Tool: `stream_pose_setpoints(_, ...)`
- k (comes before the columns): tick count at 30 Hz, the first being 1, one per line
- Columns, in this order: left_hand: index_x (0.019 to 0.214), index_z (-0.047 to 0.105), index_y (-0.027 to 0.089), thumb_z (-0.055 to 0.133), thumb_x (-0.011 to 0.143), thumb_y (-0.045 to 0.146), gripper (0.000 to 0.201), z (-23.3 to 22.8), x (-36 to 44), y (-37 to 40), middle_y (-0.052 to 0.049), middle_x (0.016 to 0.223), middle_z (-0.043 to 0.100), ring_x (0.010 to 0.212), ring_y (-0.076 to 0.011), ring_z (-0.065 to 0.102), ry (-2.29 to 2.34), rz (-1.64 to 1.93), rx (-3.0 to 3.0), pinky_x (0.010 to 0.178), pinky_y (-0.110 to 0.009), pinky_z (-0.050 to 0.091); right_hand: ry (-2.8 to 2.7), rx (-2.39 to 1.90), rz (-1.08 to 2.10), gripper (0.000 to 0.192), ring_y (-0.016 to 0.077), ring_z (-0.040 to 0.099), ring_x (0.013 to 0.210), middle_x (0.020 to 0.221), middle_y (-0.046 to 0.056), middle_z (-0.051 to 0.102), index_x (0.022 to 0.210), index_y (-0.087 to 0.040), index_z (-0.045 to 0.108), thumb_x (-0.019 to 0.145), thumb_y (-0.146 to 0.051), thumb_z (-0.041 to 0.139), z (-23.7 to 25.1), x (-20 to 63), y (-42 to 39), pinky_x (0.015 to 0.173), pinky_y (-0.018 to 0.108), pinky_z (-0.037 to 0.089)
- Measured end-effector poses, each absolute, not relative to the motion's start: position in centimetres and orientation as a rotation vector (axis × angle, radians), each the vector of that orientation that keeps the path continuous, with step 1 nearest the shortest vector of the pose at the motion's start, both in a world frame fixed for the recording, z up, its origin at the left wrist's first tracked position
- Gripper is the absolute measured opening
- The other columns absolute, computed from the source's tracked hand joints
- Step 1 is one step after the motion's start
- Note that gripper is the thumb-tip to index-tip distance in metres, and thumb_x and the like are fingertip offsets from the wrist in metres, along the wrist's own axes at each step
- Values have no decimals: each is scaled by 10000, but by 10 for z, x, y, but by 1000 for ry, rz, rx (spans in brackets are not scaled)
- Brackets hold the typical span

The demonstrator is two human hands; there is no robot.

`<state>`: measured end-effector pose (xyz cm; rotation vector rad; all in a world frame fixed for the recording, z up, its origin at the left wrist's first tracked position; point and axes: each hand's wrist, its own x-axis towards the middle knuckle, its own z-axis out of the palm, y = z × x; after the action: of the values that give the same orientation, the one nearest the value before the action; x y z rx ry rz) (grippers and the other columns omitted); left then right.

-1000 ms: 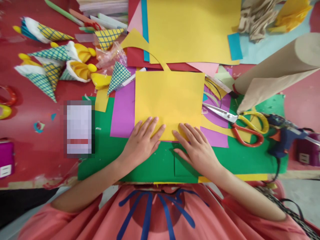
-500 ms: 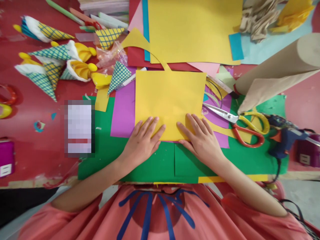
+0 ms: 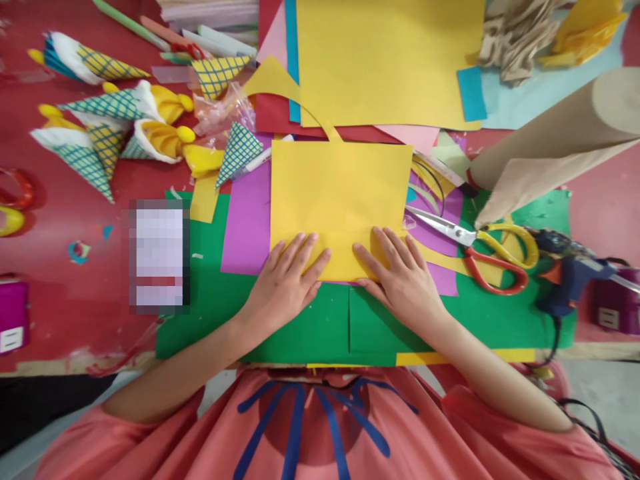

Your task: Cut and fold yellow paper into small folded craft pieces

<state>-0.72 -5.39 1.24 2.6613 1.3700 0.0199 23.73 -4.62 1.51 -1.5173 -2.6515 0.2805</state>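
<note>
— Both hands lie flat, no grip closed on anything: the left hand (image 3: 285, 283) has its fingers spread on the near edge of the yellow sheet (image 3: 340, 200), and the right hand (image 3: 400, 277) presses the same edge just beside it, fingers fanned out, palm down.

— And where is that sheet?

— In the middle of the counter (image 3: 65, 220), lying flat on a purple sheet (image 3: 247, 227), which in turn lies on a green sheet (image 3: 300, 327). Its near edge sits under both sets of fingertips.

— What lies to the right?

— Scissors (image 3: 475, 250) with yellow and red handles, near the right hand but apart from it, blades pointing at the yellow sheet. Beyond them a blue glue gun (image 3: 567, 273), and above those a brown paper roll (image 3: 550, 140).

— To the left?

— Patterned paper cones (image 3: 100, 130) in a cluster, well apart from the hands. At the far edge, a larger yellow sheet (image 3: 385, 60) lies on a stack of coloured paper.
</note>
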Motion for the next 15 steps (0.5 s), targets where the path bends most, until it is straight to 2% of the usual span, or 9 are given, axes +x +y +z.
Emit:
stream_pose_setpoints(8, 1435, 416, 187, 431, 956, 347, 505, 14, -8, -52, -199, 1506, 372, 1388, -367, 370, 1350, 52, 2655, 1102, -553, 333, -2673, -1503, 221, 536, 338, 373, 1394, 1493, 196, 402, 1381, -224, 481, 933, -513, 434, 18, 237, -45, 1127, 546, 304)
stream_pose_setpoints(12, 1370, 507, 242, 416, 966, 303, 419, 22, -9, -44, -128, 1476, 439, 1345, -302, 436, 1372, 109, 2565, 1074, -492, 391, -2680, -1507, 207, 512, 337, 403, 1373, 1469, 197, 432, 1361, -220, 507, 937, -500, 436, 21, 236, -45, 1125, 542, 310)
stream_pose_setpoints(15, 1285, 588, 259, 430, 963, 276, 359, 28, -8, -37, -93, 1406, 526, 1255, -268, 522, 1390, 141, 2563, 989, -443, 461, -2691, -1498, 173, 509, 345, 422, 1357, 1454, 205, 446, 1358, -210, 513, 939, -489, 441, 22, 236, -45, 1119, 541, 322)
